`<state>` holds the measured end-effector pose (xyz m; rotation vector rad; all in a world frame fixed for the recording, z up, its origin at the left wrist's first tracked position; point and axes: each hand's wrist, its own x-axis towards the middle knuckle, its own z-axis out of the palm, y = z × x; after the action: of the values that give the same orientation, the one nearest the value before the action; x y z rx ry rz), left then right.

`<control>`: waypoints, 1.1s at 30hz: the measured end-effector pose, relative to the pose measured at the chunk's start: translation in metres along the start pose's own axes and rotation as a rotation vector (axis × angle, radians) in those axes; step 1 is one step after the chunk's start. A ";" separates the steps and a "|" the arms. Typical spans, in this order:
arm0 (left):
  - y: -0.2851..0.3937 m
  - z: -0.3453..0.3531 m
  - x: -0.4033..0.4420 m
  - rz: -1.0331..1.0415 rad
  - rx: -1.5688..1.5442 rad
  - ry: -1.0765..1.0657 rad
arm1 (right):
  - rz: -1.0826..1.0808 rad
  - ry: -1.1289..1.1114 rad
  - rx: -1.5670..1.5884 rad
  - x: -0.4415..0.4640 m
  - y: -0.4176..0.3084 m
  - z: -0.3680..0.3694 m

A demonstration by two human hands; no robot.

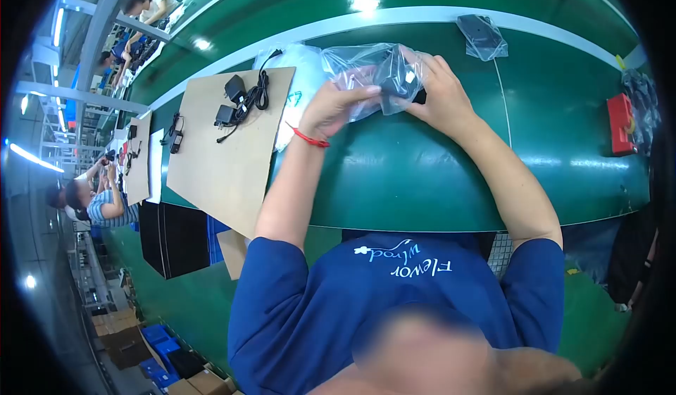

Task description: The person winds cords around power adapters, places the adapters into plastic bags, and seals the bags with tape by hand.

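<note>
Over the green worktop, left hand and right hand grip a clear bag; shirt reads "Flewor wlrod".

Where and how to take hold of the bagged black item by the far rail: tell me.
Grip the bagged black item by opposite side edges, through the film, from above and the near side, probably with the right hand once free. It appears to lie flat, loose film would likely crumple, and the pale rail runs along its far side, with green surface nearer.
</note>
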<state>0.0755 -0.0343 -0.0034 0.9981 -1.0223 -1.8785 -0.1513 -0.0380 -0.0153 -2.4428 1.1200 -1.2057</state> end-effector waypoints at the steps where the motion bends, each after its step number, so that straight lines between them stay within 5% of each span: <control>1: -0.011 0.011 0.005 0.041 -0.049 0.056 | 0.012 0.015 -0.002 -0.001 -0.001 0.000; 8: -0.015 0.028 0.008 0.230 -0.134 0.278 | 0.038 -0.148 0.224 0.003 0.012 -0.015; 15: -0.025 0.060 0.003 0.185 -0.318 0.036 | 0.055 -0.226 0.269 0.001 0.006 -0.015; 21: -0.033 0.055 0.014 0.130 -0.533 0.056 | 0.110 -0.327 0.260 0.007 -0.005 -0.021; 25: -0.035 0.064 0.016 0.150 -0.639 0.087 | -0.012 -0.184 0.209 0.004 0.004 -0.005; 33: -0.030 0.043 0.025 0.265 -0.727 0.191 | 0.136 -0.053 0.427 0.010 0.001 -0.019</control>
<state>0.0197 -0.0318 -0.0205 0.5565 -0.2847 -1.6878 -0.1629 -0.0430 0.0025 -2.0329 0.8881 -1.1874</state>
